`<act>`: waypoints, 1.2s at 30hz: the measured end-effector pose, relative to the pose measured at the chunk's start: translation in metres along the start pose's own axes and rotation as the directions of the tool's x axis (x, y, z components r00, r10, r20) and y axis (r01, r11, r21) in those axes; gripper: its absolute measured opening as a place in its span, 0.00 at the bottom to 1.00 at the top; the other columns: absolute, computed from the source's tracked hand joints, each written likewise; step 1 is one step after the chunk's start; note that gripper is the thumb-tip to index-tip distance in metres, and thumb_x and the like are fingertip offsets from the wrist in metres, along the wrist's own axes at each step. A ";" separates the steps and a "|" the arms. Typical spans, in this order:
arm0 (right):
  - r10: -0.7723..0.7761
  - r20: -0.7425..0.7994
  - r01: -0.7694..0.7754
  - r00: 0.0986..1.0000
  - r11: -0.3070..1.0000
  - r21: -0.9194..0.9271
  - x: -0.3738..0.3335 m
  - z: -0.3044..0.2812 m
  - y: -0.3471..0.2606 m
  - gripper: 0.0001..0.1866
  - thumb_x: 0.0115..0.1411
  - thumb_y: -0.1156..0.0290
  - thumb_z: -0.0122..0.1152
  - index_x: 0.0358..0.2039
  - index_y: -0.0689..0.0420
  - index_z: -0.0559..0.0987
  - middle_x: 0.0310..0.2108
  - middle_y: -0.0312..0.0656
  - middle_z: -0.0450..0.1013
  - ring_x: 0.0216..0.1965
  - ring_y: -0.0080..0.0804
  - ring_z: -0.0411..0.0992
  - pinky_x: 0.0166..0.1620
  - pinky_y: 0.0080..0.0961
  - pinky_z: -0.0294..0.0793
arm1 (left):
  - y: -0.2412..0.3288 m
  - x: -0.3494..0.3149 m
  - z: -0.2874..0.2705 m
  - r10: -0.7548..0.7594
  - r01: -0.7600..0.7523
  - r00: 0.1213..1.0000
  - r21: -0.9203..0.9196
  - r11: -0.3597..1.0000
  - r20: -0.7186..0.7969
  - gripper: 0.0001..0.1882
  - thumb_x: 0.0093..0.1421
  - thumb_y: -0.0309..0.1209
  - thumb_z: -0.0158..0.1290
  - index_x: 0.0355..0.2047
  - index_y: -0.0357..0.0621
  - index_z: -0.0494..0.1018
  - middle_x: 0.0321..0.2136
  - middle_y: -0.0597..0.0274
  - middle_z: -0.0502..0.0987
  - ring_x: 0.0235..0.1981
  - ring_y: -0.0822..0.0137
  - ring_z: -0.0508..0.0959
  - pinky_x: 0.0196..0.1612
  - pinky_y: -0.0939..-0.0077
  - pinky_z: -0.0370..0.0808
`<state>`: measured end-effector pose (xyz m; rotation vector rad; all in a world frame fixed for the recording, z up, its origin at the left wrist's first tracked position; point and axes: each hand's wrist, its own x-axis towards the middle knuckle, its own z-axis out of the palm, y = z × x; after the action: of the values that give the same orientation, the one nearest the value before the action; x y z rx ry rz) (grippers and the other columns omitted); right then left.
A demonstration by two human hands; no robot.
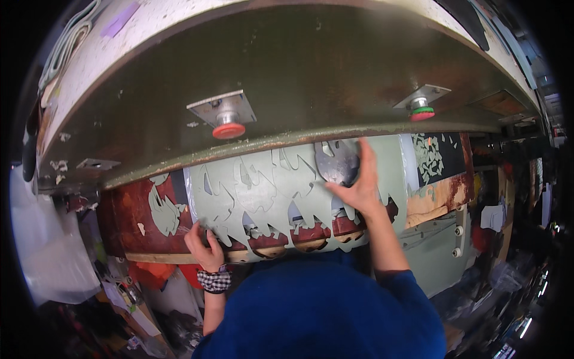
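A dark metal cutting die lies on a pale green sheet, close under the front of a large green machine head. My right hand grips the die's right side, with thumb and fingers spread around its edge. Several shaped holes are cut through the sheet, and its near edge is ragged. At the sheet's lower left corner, my left hand rests with thumb and fingers apart, touching the edge. A checked band circles the left wrist.
The machine head spans the far side and carries a red button and a green-and-red button. Green scraps lie on the worn red board at left. Small cut pieces sit on a dark pad at right.
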<state>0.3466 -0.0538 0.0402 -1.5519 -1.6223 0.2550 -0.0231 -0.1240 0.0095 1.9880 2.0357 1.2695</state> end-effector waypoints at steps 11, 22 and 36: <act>-0.074 -0.589 -0.023 0.804 0.988 -0.155 0.144 -0.028 0.045 0.52 0.61 0.44 0.50 0.65 0.69 0.36 0.66 0.67 0.31 0.68 0.62 0.32 0.66 0.51 0.34 | -0.023 0.070 0.079 -0.360 0.351 0.929 0.108 0.930 0.086 0.12 0.66 0.35 0.44 0.34 0.38 0.68 0.23 0.46 0.73 0.24 0.47 0.74 0.28 0.59 0.69; 0.302 -0.560 -0.454 0.772 0.878 -0.153 0.053 -0.050 0.104 0.37 0.55 0.65 0.66 0.59 0.67 0.61 0.60 0.55 0.55 0.61 0.47 0.56 0.61 0.40 0.57 | -0.021 0.087 0.080 -0.350 0.344 0.931 0.078 0.936 0.102 0.13 0.68 0.36 0.41 0.34 0.41 0.71 0.18 0.53 0.73 0.20 0.56 0.75 0.24 0.64 0.69; 0.465 -0.526 -0.449 0.712 0.878 0.168 -0.049 -0.067 0.105 0.10 0.61 0.68 0.59 0.27 0.62 0.76 0.19 0.32 0.67 0.20 0.17 0.61 0.24 0.18 0.57 | -0.024 0.031 0.052 -0.302 0.321 0.945 -0.181 0.930 0.123 0.16 0.69 0.36 0.39 0.26 0.40 0.65 0.16 0.62 0.67 0.15 0.69 0.73 0.21 0.73 0.69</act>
<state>0.4609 -0.1026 -0.0097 -1.7838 -0.7591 0.0704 -0.0212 -0.0678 -0.0229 1.5332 1.9905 1.2298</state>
